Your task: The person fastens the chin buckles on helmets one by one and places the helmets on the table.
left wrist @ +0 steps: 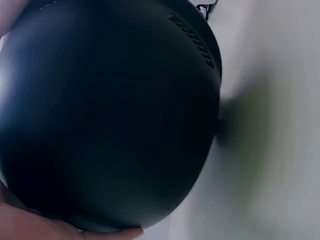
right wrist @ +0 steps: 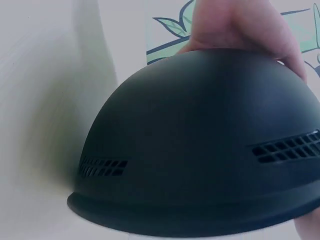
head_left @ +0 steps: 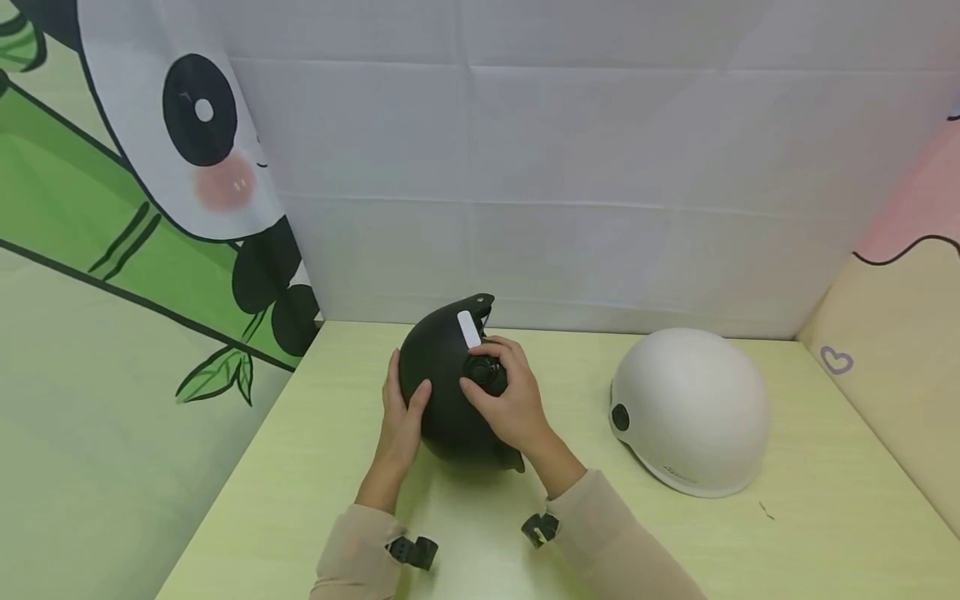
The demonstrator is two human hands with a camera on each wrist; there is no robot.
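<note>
A black helmet (head_left: 442, 392) is tipped on its side over the table, its open side facing right. My left hand (head_left: 401, 417) grips its crown from the left, thumb spread from the fingers. With thumb and forefinger, my right hand (head_left: 513, 396) pinches around a round black piece (head_left: 486, 372) on the helmet's side. Just above that piece is a white strip (head_left: 468, 329). In the left wrist view, fingers (left wrist: 65, 229) lie along the shell's lower edge. The right wrist view shows the shell's slotted vents (right wrist: 287, 149) and rim, with the left hand (right wrist: 235, 25) over the crown.
A white helmet (head_left: 690, 408) with a round black side piece (head_left: 620, 417) rests on the right of the pale yellow table (head_left: 300, 500). A white cloth (head_left: 562, 167) hangs behind the table. Cartoon-printed panels (head_left: 112, 333) stand at both sides.
</note>
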